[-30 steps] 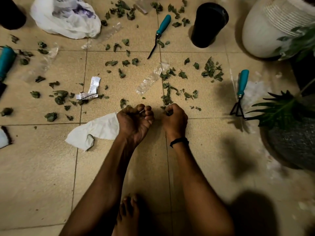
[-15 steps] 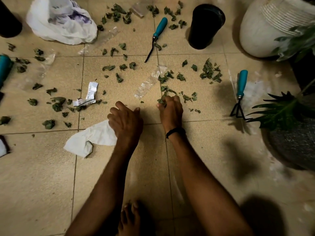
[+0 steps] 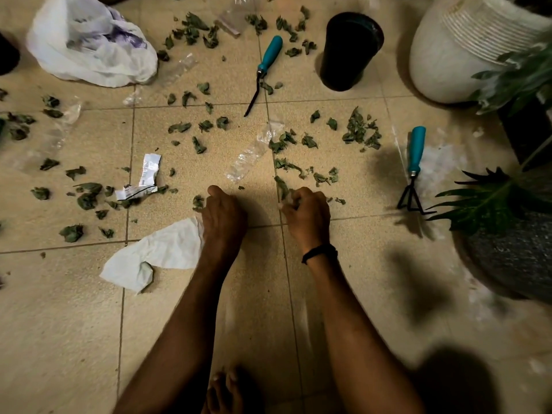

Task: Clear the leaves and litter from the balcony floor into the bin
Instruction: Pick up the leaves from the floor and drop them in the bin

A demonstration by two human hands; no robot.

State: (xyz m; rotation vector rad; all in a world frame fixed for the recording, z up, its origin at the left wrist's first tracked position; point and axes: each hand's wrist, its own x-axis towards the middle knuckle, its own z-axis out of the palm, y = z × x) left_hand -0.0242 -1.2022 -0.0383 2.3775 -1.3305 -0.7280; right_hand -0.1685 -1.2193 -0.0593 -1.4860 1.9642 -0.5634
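Here, on the tiled floor (image 3: 74, 324), the black bin (image 3: 349, 52) stands well beyond both hands; the right hand (image 3: 309, 218) curls round leaves (image 3: 282, 188), the left hand (image 3: 224, 216) curled, contents hidden. Best gather full fistfuls before reaching.

Scattered leaves (image 3: 358, 134) are lying across the floor tiles (image 3: 59, 339).
Plastic bag (image 3: 89, 46) is sitting at eleven o'clock, pot (image 3: 349, 52) at one, hand rake (image 3: 414, 168) at three.

Matt speckled floor tiles (image 3: 343, 264); crumpled white paper (image 3: 155, 258); clear crinkled plastic wrapper (image 3: 249, 158); glossy teal handle (image 3: 416, 149).
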